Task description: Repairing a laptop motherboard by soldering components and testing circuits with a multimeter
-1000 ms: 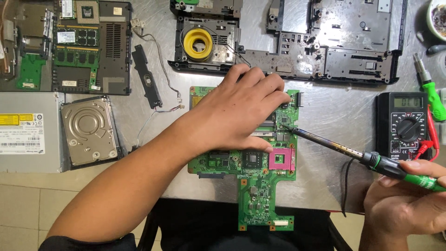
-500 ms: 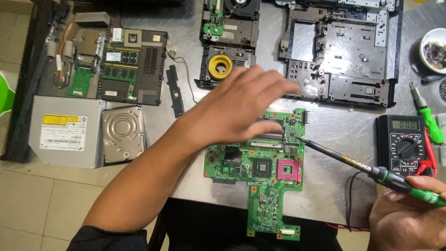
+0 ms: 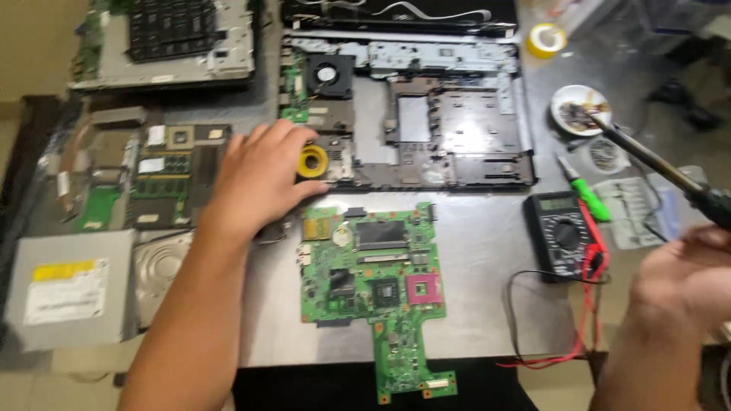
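Two hands work over a grey desk [image 3: 487, 243]. A green motherboard [image 3: 373, 285] lies flat at its middle. The left hand [image 3: 255, 179] rests open, fingertips beside a yellow solder spool [image 3: 312, 161]. The right hand [image 3: 685, 281] grips a soldering iron [image 3: 647, 156].

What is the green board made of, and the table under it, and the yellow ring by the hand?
The green circuit board looks like stiff, glossy laminate, studded with small chips. The table looks like brushed metal: grey with a dull sheen. The yellow ring beside the left hand looks like a plastic spool, though blur leaves that unsure.
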